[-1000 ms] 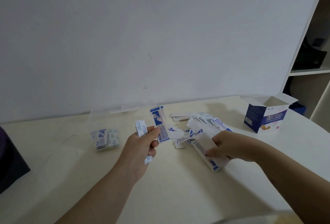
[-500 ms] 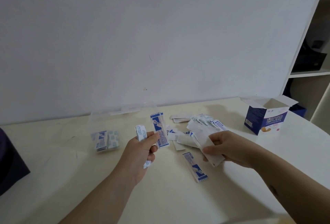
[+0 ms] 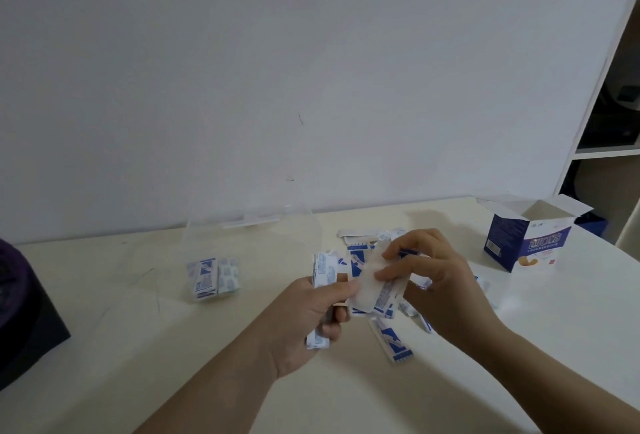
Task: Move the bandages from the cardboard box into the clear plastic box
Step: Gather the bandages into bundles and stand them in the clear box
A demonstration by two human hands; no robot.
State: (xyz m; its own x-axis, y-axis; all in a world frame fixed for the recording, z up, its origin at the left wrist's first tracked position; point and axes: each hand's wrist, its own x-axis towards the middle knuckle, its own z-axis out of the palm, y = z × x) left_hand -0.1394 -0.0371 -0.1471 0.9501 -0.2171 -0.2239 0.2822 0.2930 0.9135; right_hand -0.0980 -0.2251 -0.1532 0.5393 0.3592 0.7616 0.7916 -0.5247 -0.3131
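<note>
My left hand (image 3: 311,316) grips a stack of blue-and-white wrapped bandages (image 3: 325,269) above the table. My right hand (image 3: 436,281) pinches a few more bandages (image 3: 377,290) and holds them against the left hand's stack. Loose bandages (image 3: 360,236) lie scattered behind and under the hands, and one bandage (image 3: 393,340) lies alone in front. The clear plastic box (image 3: 252,226) stands open at the back left with a small bundle of bandages (image 3: 213,278) inside. The open cardboard box (image 3: 526,236), blue and white, stands upright at the right.
A dark purple-topped object (image 3: 20,312) sits at the table's left edge. A white shelf unit (image 3: 609,153) rises beyond the right corner. The white wall runs close behind the table (image 3: 138,347).
My right hand lifted its bandages off the pile and brought them left to meet the left hand's stack. One bandage dropped onto the table in front.
</note>
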